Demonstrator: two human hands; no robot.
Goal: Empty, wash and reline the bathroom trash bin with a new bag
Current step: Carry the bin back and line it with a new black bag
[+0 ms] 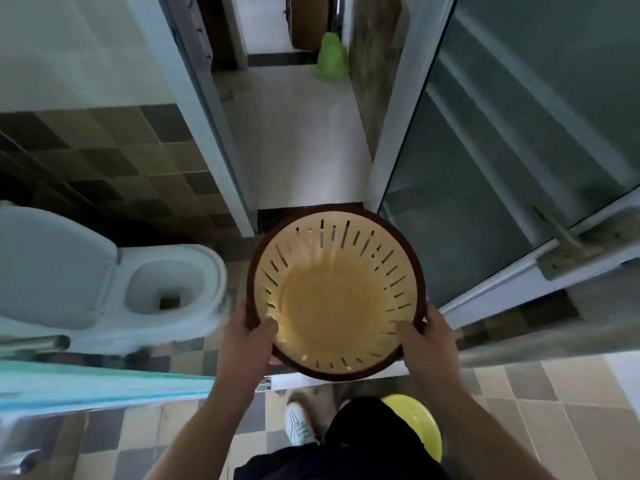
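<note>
I hold a round trash bin (334, 299) in front of me, seen from above. It is cream inside with slotted walls and a dark brown rim, and nothing lies in it. My left hand (247, 336) grips the rim at the lower left, thumb inside the bin. My right hand (427, 336) grips the rim at the lower right, thumb also over the edge. A tied green bag (330, 57) sits on the hallway floor far beyond the doorway.
An open toilet (162, 289) stands to the left. A glass door (512, 161) with a metal frame lies to the right. A yellow basin (420, 422) sits on the tiled floor by my feet. The doorway ahead leads into a pale-tiled hallway (304, 140).
</note>
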